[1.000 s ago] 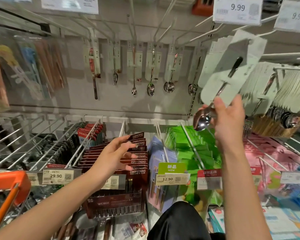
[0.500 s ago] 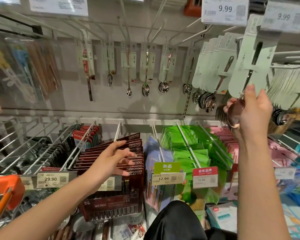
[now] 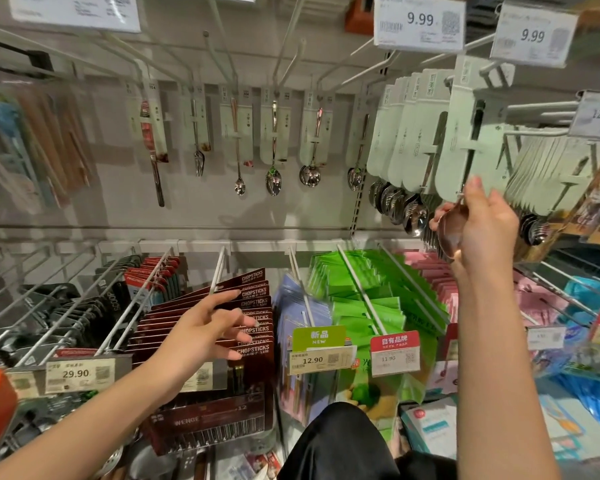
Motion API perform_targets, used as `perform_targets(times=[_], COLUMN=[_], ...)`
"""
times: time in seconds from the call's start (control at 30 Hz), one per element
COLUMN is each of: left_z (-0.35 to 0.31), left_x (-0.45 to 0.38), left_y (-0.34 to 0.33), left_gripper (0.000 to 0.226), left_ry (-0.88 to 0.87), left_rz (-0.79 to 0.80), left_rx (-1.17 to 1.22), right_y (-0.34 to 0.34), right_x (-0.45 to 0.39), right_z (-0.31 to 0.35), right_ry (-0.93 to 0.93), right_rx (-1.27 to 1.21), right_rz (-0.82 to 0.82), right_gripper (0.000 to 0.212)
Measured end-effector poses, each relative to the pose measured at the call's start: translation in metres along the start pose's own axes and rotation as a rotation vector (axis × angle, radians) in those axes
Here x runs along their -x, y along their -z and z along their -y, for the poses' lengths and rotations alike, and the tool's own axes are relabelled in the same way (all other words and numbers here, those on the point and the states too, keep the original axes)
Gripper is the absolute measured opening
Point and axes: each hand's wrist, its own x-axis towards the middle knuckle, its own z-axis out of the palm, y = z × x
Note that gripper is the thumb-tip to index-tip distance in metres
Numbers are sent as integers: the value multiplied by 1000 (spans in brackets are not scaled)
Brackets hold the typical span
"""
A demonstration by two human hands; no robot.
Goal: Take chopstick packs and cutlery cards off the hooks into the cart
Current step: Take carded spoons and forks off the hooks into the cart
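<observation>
Rows of pale spoon cards [image 3: 400,133] crowd the upper hooks beside my right hand [image 3: 482,230], whose grip pinches the spoon bowl of a cutlery card [image 3: 471,133] on its hook. My left hand [image 3: 205,330] hovers, grip wide, just before the chopstick packs [image 3: 253,296].
</observation>
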Motion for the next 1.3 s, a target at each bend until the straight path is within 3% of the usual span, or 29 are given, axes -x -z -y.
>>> perform_targets(times=[0.07, 0.17, 0.43, 0.67, 0.83, 0.97, 1.3], left_z=[-1, -2, -3, -4, -14, -33, -47], left_x=[0, 0, 0, -5, -6, 4, 121], left_y=[1, 2, 2, 5, 17, 32, 121], left_gripper=[37, 35, 30, 24, 21, 20, 21], left_ry=[-14, -19, -4, 63, 159, 208, 104], left_rz=[-2, -10, -9, 52, 176, 175, -310], left_rx=[-8, 3, 5, -65, -241, -294, 147], right_y=[2, -4, -28, -14, -55, -91, -183], right_x=[-2, -5, -21, 21, 56, 97, 209], right_z=[-1, 3, -22, -94, -92, -74, -32], right_ry=[-35, -77, -113, -508, -526, -537, -479], right_rx=[42, 63, 298, 330, 368, 372, 403], right_rz=[-19, -15, -115, -49, 234, 524, 1196], right_gripper=[59, 19, 24, 15, 10, 13, 18])
